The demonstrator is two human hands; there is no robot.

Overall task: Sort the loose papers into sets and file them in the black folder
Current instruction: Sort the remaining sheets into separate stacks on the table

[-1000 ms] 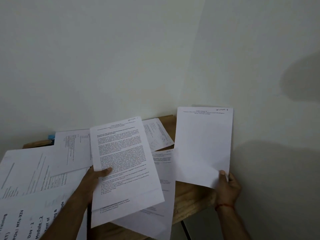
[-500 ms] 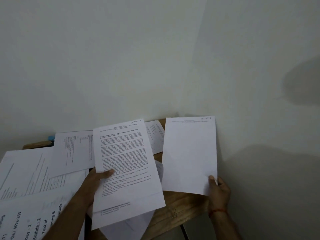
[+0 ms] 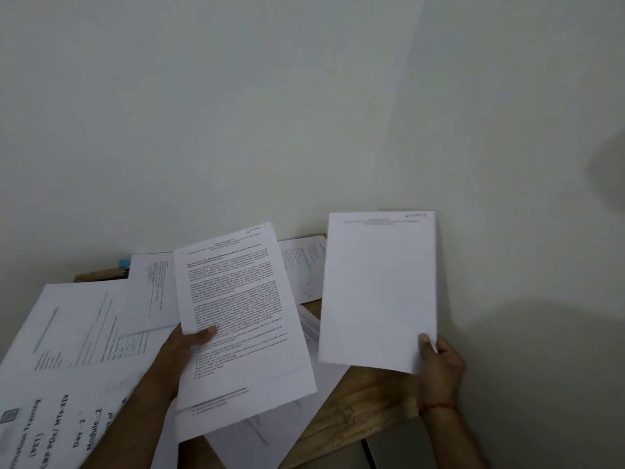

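Note:
My left hand [image 3: 189,343] grips a printed sheet set [image 3: 236,319] marked "Section 1" by its left edge, thumb on top of the text, lifted above the table. My right hand [image 3: 439,363] pinches the lower right corner of a mostly blank white sheet [image 3: 375,292] with a small header, held upright beside the wall. Loose papers [image 3: 77,333] lie spread over the wooden table [image 3: 358,401] under both hands. No black folder is in view.
Large-print training sheets [image 3: 50,428] overlap at the lower left. More printed pages [image 3: 304,265] lie at the back against the white wall. A small blue object [image 3: 124,264] peeks out at the back left. The table's right edge [image 3: 389,424] runs close to the wall.
My right hand has brought the blank sheet left, closer to the left-hand set, and stood it more upright. The left hand's sheets barely moved.

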